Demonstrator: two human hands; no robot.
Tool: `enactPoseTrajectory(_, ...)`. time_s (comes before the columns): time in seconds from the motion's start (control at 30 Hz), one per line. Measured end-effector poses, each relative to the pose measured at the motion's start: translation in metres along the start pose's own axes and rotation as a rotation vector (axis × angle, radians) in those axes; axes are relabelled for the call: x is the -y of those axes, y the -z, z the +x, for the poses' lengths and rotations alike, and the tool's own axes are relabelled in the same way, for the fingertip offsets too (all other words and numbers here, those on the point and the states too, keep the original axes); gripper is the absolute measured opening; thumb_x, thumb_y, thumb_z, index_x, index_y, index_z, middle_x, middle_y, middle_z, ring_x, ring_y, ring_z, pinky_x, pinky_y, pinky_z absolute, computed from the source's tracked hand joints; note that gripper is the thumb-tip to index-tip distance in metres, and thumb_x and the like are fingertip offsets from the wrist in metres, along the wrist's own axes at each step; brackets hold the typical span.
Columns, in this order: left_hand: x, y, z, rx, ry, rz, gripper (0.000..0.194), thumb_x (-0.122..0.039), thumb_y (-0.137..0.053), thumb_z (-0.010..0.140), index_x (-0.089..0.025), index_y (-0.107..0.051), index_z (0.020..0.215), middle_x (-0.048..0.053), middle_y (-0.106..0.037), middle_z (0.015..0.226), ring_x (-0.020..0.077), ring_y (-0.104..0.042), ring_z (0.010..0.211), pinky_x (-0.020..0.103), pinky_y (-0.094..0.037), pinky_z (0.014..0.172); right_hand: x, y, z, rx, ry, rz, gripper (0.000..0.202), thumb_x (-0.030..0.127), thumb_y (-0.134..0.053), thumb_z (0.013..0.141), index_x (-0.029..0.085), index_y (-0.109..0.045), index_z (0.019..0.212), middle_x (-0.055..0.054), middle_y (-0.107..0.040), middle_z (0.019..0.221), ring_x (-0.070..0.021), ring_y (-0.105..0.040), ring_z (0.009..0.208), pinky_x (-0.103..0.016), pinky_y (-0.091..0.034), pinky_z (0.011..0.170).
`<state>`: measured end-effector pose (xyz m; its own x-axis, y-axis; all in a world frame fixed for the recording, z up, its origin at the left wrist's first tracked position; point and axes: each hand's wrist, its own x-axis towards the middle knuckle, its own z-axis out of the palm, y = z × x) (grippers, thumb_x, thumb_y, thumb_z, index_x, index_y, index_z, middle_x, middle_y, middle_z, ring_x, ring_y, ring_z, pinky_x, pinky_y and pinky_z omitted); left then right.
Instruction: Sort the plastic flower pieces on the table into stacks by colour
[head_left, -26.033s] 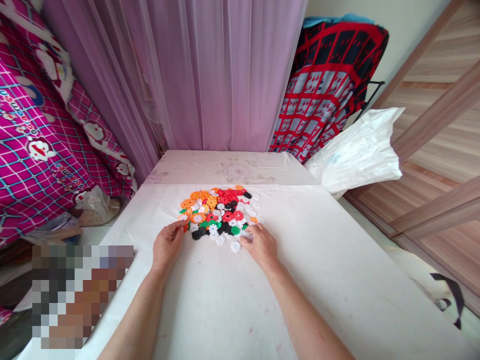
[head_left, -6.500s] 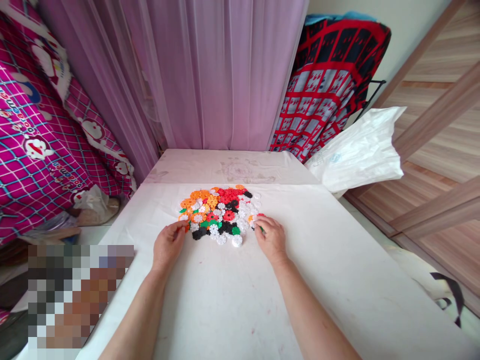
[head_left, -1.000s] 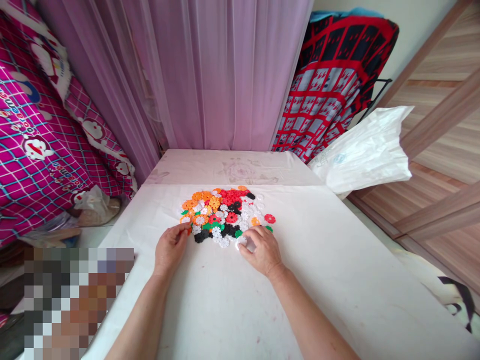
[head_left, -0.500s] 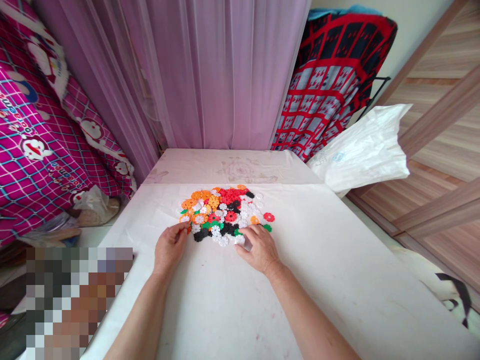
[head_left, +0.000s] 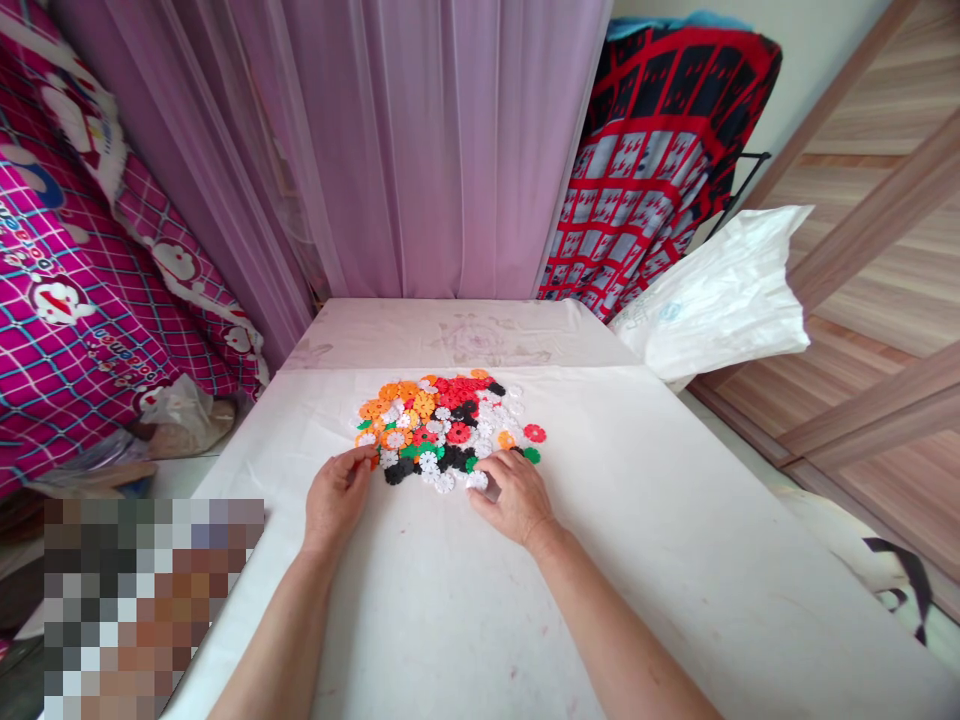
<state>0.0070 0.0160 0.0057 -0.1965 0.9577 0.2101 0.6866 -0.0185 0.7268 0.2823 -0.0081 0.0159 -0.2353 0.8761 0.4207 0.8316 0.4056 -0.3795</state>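
A loose pile of flower-shaped plastic discs [head_left: 424, 405], in orange, red, white, black and green, lies on the white-covered table [head_left: 420, 600]. My left hand [head_left: 337, 495] rests at the pile's near left edge, thumb and fingers drawn together by an orange disc; what they pinch, if anything, is too small to make out. At the near right edge, my right hand [head_left: 517, 495] has its thumb and fingers apart around a white disc [head_left: 476, 481], without closing on it. A red disc [head_left: 534, 433] sits just right of the pile.
Purple curtains [head_left: 435, 150] hang behind the table. A white bag [head_left: 720, 300] stands at its right rear corner, near a red and black patterned cloth [head_left: 637, 190]. Pink patterned fabric [head_left: 90, 260] hangs on the left. Wooden doors [head_left: 885, 330] are at the right.
The whole view has shifted slightly, so the scene sits a little further left. Both hands keep nearly the same places at the pile.
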Motion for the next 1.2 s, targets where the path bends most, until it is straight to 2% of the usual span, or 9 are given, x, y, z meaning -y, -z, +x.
enactPoseTrajectory(0.1, -0.001, 0.001, 0.000, 0.005, 0.007, 0.005, 0.036, -0.040, -0.044, 0.083, -0.024, -0.070, 0.102, 0.004, -0.075, 0.101, 0.0207, -0.068, 0.090, 0.033, -0.052, 0.083, -0.004, 0.001, 0.001, -0.035, 0.019, 0.018, 0.020, 0.034, -0.069, 0.076, 0.023, -0.066, 0.093, -0.004, -0.067, 0.091, -0.0216, -0.058, 0.090, -0.033, -0.044, 0.083)
enactPoseTrajectory(0.17, -0.002, 0.001, 0.000, 0.005, 0.003, 0.008, 0.036, -0.040, -0.044, 0.083, -0.024, -0.070, 0.103, 0.003, -0.075, 0.100, 0.0208, -0.068, 0.090, 0.033, -0.052, 0.082, -0.013, 0.003, 0.002, -0.079, 0.008, 0.017, 0.018, 0.034, -0.066, 0.080, 0.022, -0.067, 0.094, -0.004, -0.067, 0.092, -0.0208, -0.058, 0.091, -0.032, -0.043, 0.084)
enactPoseTrajectory(0.27, -0.002, 0.001, 0.000, -0.003, -0.002, 0.004, 0.036, -0.039, -0.045, 0.083, -0.024, -0.071, 0.102, 0.003, -0.075, 0.099, 0.0210, -0.068, 0.089, 0.034, -0.052, 0.081, -0.035, 0.008, 0.006, -0.171, -0.097, -0.062, 0.016, 0.029, -0.056, 0.087, 0.022, -0.070, 0.091, -0.005, -0.067, 0.092, -0.0199, -0.058, 0.088, -0.032, -0.043, 0.082)
enactPoseTrajectory(0.33, -0.001, 0.000, 0.001, -0.012, -0.007, -0.001, 0.035, -0.039, -0.045, 0.082, -0.024, -0.071, 0.100, 0.003, -0.075, 0.097, 0.0211, -0.068, 0.088, 0.034, -0.052, 0.081, -0.050, 0.010, 0.010, -0.216, -0.197, -0.144, 0.019, 0.025, -0.054, 0.087, 0.023, -0.072, 0.090, -0.006, -0.067, 0.093, -0.0200, -0.056, 0.087, -0.032, -0.042, 0.081)
enactPoseTrajectory(0.43, 0.000, 0.000, 0.001, -0.016, -0.019, -0.001, 0.035, -0.040, -0.045, 0.082, -0.024, -0.071, 0.099, 0.003, -0.075, 0.096, 0.0210, -0.068, 0.088, 0.033, -0.052, 0.080, -0.061, 0.012, 0.018, -0.197, -0.295, -0.239, 0.020, 0.027, -0.056, 0.085, 0.023, -0.074, 0.094, -0.007, -0.066, 0.100, -0.0215, -0.054, 0.091, -0.034, -0.040, 0.083)
enactPoseTrajectory(0.57, -0.001, 0.000, 0.001, -0.023, -0.029, 0.006, 0.034, -0.039, -0.045, 0.082, -0.024, -0.071, 0.098, 0.003, -0.075, 0.099, 0.0212, -0.068, 0.089, 0.034, -0.052, 0.080, -0.059, 0.010, 0.028, -0.112, -0.345, -0.330, 0.023, 0.036, -0.061, 0.083, 0.023, -0.074, 0.097, -0.010, -0.063, 0.116, -0.0264, -0.051, 0.104, -0.037, -0.037, 0.083)
enactPoseTrajectory(0.7, -0.002, 0.001, 0.000, -0.026, -0.031, -0.001, 0.033, -0.039, -0.046, 0.082, -0.024, -0.071, 0.098, 0.003, -0.075, 0.098, 0.0208, -0.068, 0.089, 0.034, -0.052, 0.082, -0.056, 0.005, 0.032, -0.069, -0.393, -0.310, 0.018, 0.035, -0.063, 0.082, 0.023, -0.074, 0.090, -0.009, -0.063, 0.117, -0.0260, -0.051, 0.106, -0.036, -0.036, 0.083)
enactPoseTrajectory(1.2, -0.003, 0.001, 0.001, -0.020, -0.038, 0.014, 0.035, -0.039, -0.044, 0.081, -0.024, -0.071, 0.098, 0.004, -0.075, 0.097, 0.0215, -0.068, 0.088, 0.034, -0.053, 0.081, -0.057, 0.003, 0.023, -0.145, -0.373, -0.260, 0.015, 0.036, -0.066, 0.080, 0.024, -0.074, 0.085, -0.005, -0.067, 0.108, -0.0233, -0.053, 0.099, -0.034, -0.034, 0.079)
